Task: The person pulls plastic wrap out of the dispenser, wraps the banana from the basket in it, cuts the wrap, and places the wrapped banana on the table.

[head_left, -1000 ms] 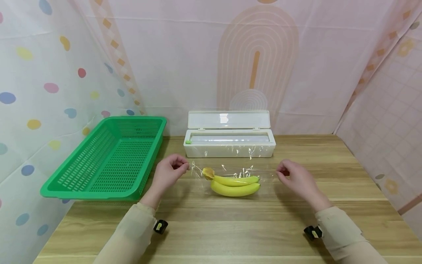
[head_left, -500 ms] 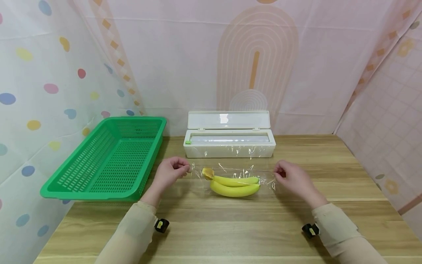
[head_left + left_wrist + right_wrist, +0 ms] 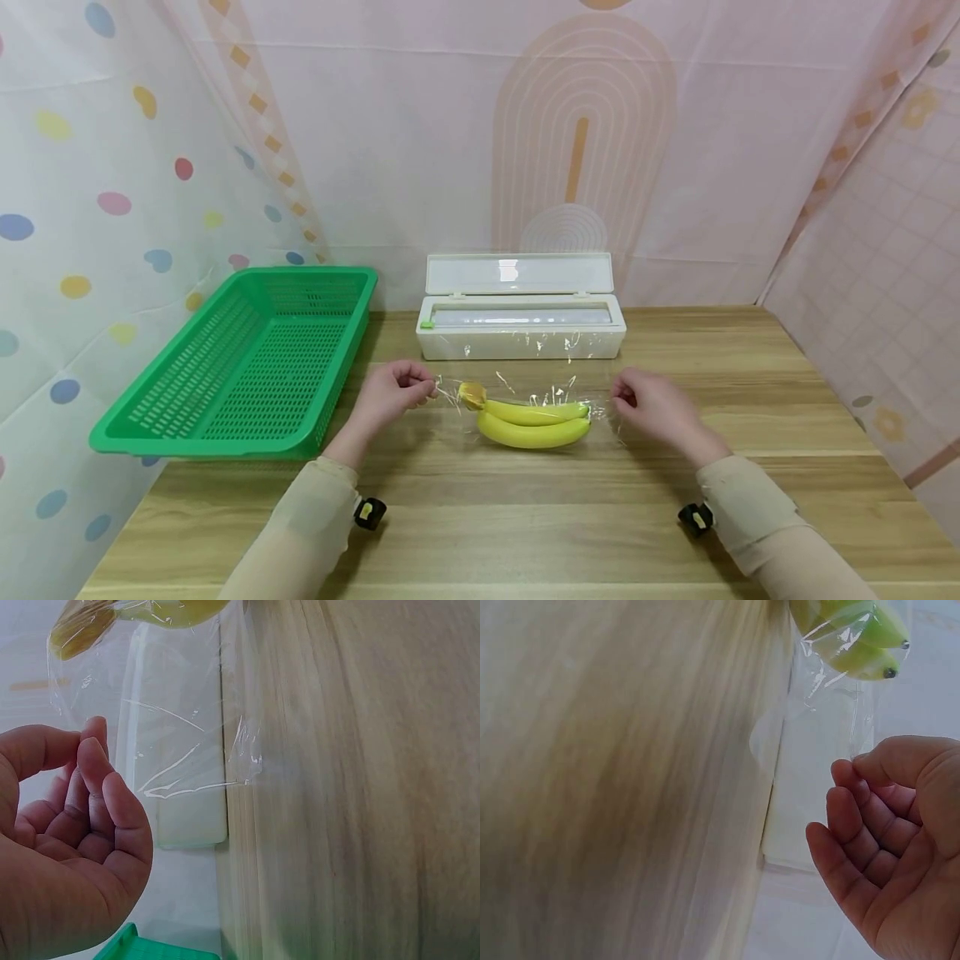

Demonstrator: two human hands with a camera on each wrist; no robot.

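Note:
Two yellow bananas (image 3: 534,423), joined at a brown stem on the left, lie on the wooden table under clear plastic wrap (image 3: 180,742). The wrap shows mainly by its glints and creases. My left hand (image 3: 390,396), left of the stem, pinches the wrap between thumb and forefinger. On the other side, beyond the green-tinged banana tips, my right hand (image 3: 656,407) pinches the wrap the same way. In the right wrist view the film runs from the banana tips down to that thumb and forefinger (image 3: 853,771).
Behind the bananas stands a white wrap dispenser (image 3: 521,343), its lid (image 3: 521,273) raised and a roll inside. A green plastic basket (image 3: 307,440) sits on the left of the wooden table (image 3: 525,533). Patterned cloth (image 3: 390,125) hangs behind and at both sides.
My right hand has moved left, closer to the banana tips, with the wrap bunching beside them. My left hand has shifted very slightly right. The bananas stay in place.

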